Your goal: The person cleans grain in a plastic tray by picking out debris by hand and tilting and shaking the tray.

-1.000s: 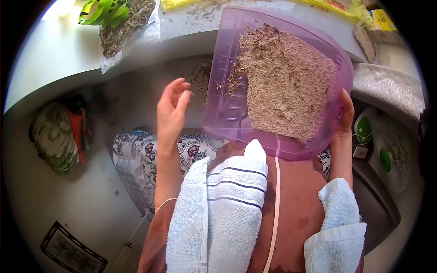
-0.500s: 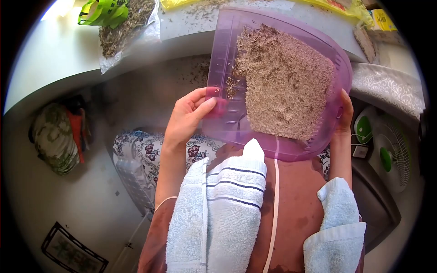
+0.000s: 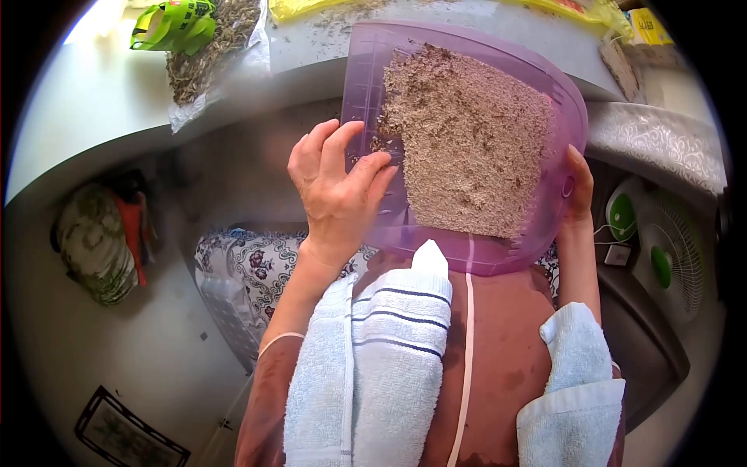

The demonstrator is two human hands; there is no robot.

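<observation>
A translucent purple tray is held tilted over my lap, with a thick layer of pale brown grains mixed with darker bits across it. My right hand grips its right edge, the fingers partly hidden behind the tray. At the left side, my left hand is over the tray's edge with its fingers apart and curved, close to a few dark flakes; nothing shows between them. A light blue striped towel covers my left upper arm and chest side, and another towel lies at the right.
Beyond the tray is a white counter with scattered bits, a bag of dried material, a green bag and yellow plastic. A fan stands at right, a patterned cloth below left, and a camouflage item far left.
The tray has shifted slightly left. My left hand moved right to the tray's left edge, touched it, and now has its fingers raised and spread over it.
</observation>
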